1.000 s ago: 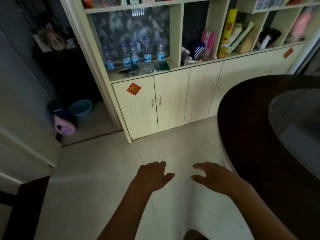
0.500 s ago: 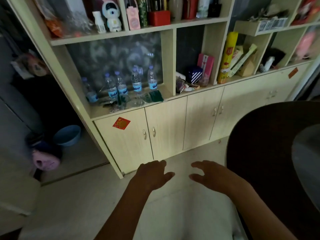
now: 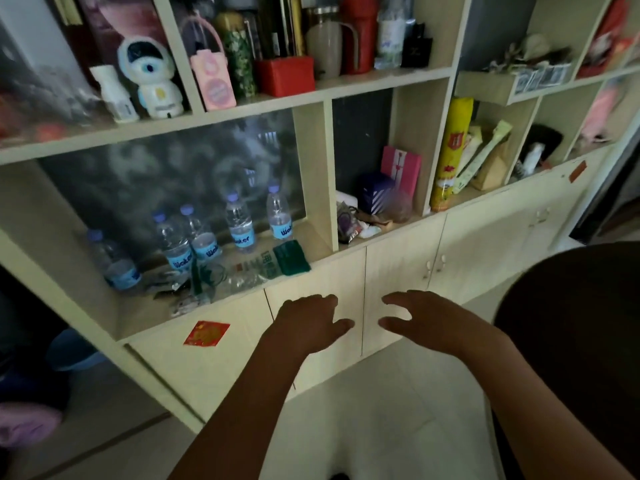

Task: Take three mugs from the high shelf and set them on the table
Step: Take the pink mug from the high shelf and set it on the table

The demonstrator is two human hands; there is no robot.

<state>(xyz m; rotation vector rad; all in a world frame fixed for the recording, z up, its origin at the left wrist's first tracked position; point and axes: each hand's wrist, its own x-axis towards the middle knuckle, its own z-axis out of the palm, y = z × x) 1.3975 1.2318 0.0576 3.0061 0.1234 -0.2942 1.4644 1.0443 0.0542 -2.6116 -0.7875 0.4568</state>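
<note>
The shelf unit (image 3: 311, 95) fills the view, and the dark round bench (image 3: 571, 323) shows only its near left edge at lower right. Both hands hang empty in front of the cabinet doors (image 3: 398, 271), the left hand (image 3: 306, 322) and right hand (image 3: 427, 320) each loosely spread with fingers curled. No mugs can be made out; the high shelf is likely cut off above. The crowded upper shelf is dim and blurred, so reaching past its tall red jug (image 3: 360, 32) could topple neighbours.
</note>
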